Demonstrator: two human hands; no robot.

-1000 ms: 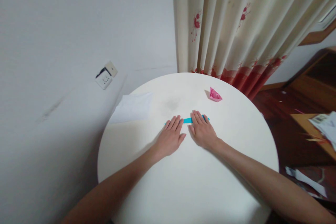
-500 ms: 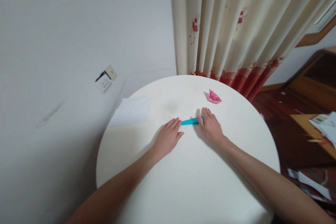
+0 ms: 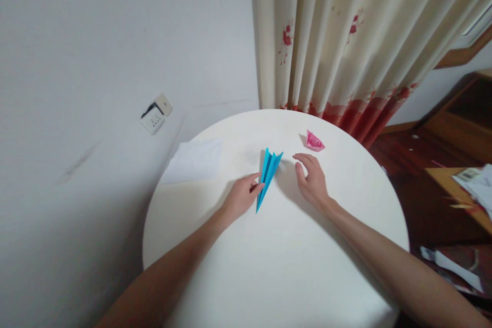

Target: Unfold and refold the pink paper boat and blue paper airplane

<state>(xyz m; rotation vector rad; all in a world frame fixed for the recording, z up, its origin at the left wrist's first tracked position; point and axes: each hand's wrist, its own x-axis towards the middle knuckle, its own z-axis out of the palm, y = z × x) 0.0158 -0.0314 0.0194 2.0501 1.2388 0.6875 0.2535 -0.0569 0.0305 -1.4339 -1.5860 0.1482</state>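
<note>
While the left hand (image 3: 243, 196) pinches a folded blue paper plane (image 3: 268, 174) between thumb and fingers, the model stands lifted off the round white worktop (image 3: 277, 266), its pointed nose angled down toward the person and its tail fanned open toward the curtain (image 3: 346, 36). Grip falls on the lower, narrow part of the body, near the nose. To the right of the plane, the right hand (image 3: 312, 180) hovers with fingers loosely spread and slightly curled; it holds nothing and appears clear of the paper, though whether the palm rests on the worktop cannot be told. A small pink folded paper figure (image 3: 314, 141) lies farther back on the worktop, well apart from both hands, and a white sheet (image 3: 194, 160) lies at the left rim, overhanging toward the wall. A wall socket (image 3: 156, 117) is set in the wall to the left.

Judged from the raised, pinched model, the folding seems finished or nearly so, and the step in hand is taking the plane up for shaping or inspection. A next move would call for the free right hand to meet the tail end, so that the wings can be parted evenly about the centre crease, with light pressure only, since thin paper creases and bends readily where squeezed.
</note>
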